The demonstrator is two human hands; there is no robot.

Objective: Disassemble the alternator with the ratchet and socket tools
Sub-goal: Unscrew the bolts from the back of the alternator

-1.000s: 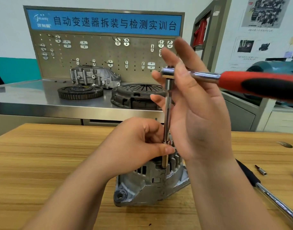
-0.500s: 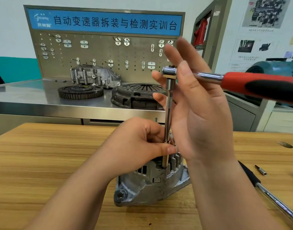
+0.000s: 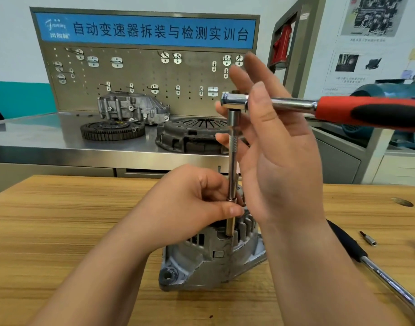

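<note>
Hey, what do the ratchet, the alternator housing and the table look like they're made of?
The ratchet: bright mirror-shiny head and shaft, likely chromed steel; matte red-and-black grip, probably rubber or plastic. The housing: dull grey, scuffed, rough-surfaced metal, probably cast aluminium. The table: light brown with streaky grain, so wood or a wood-look laminate.
</note>
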